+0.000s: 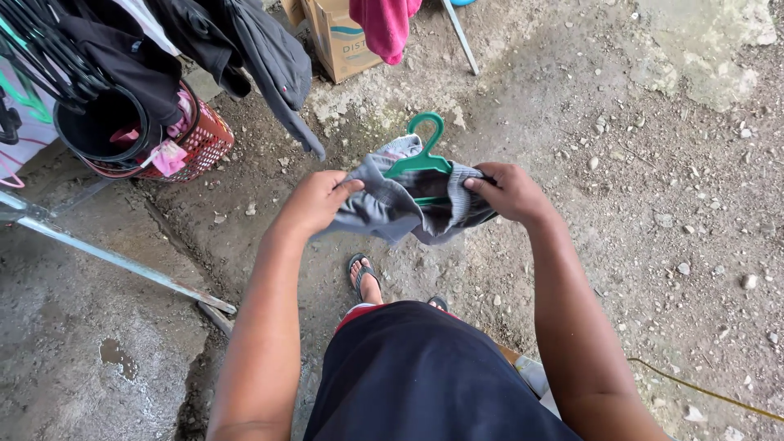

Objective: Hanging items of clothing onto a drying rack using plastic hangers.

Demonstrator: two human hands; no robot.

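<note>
A grey garment (384,208) hangs bunched between my two hands at chest height over the concrete floor. A green plastic hanger (423,155) sits partly inside the garment, with its hook sticking up above the cloth. My left hand (314,200) grips the garment's left side. My right hand (510,192) pinches the garment's right edge together with the end of the hanger.
Dark clothes (245,49) hang from a metal rack (114,261) at the left, above a black bucket (102,122) and a red basket (200,143). A cardboard box (339,41) and a pink cloth (384,24) are at the top. My sandalled foot (363,278) stands on rough ground.
</note>
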